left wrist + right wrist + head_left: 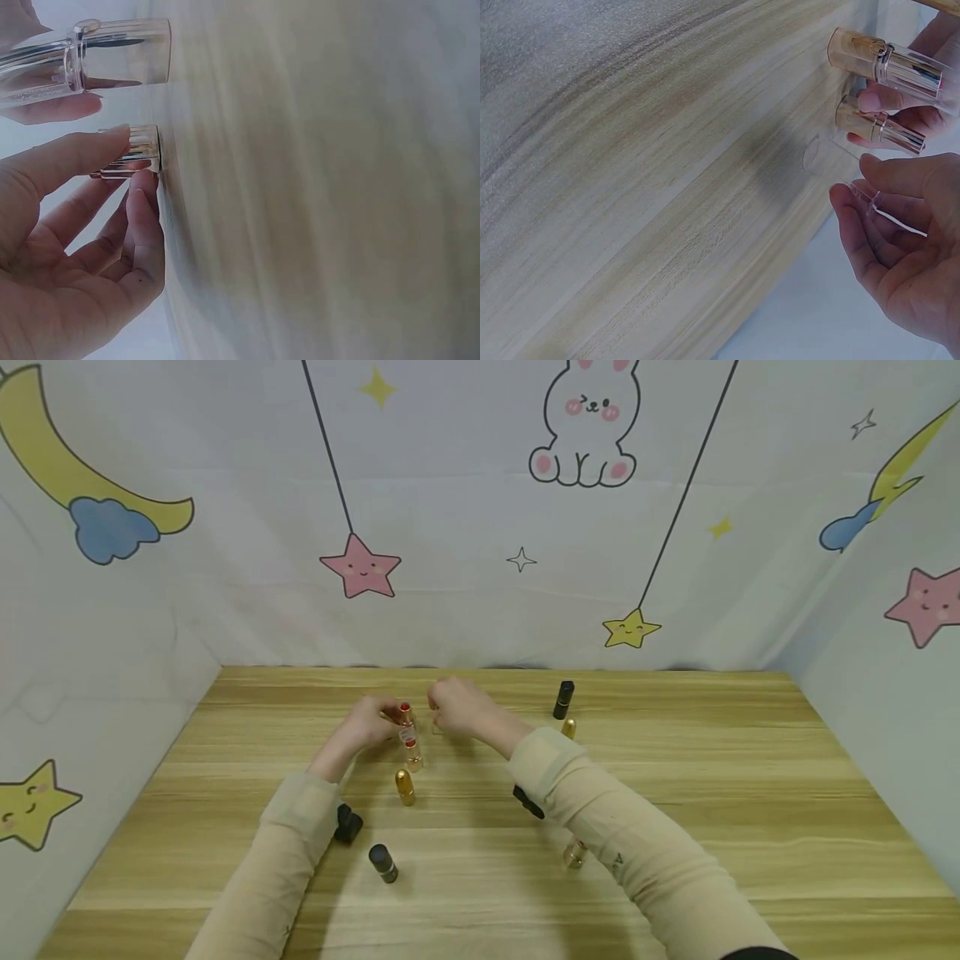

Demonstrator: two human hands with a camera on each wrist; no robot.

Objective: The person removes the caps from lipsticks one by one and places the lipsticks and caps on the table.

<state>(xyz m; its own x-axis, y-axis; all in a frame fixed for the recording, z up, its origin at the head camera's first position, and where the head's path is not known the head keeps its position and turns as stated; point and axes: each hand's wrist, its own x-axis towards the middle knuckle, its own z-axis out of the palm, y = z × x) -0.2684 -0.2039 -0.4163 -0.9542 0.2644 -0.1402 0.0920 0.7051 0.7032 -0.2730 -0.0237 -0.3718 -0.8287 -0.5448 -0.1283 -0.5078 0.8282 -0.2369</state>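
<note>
A white fabric backdrop printed with cartoon moons, stars and a winking rabbit [465, 510] stands behind and beside a pale, striped wood-grain table [712, 793]. Two arms in cream long sleeves [637, 843] reach toward the table's far side. The hands are apart but near each other. The left hand [367, 722] pinches the gold base of an uncapped lipstick with a red tip [406, 717], upright at the table. The right hand [461, 706], just beside it, pinches a clear, see-through plastic cap [817, 159]; whether the cap touches the table is unclear.

Nearer the wearer, a second upright gold lipstick, red-tipped [413, 758], appears to wear its clear cap. In front of it stands a gold, bullet-shaped tube [405, 787]. Smaller pieces are scattered: a black cylindrical tube [383, 862], a black blocky piece [347, 823] by the left sleeve, a tall black tube [564, 700] far right, a gold rounded tip [569, 727], a black piece [528, 802] and a rose-gold tube [574, 854] beside the right sleeve.

The work looks partway: one lipstick is bare, its likely cap separate, and the tubes lie ungrouped.
</note>
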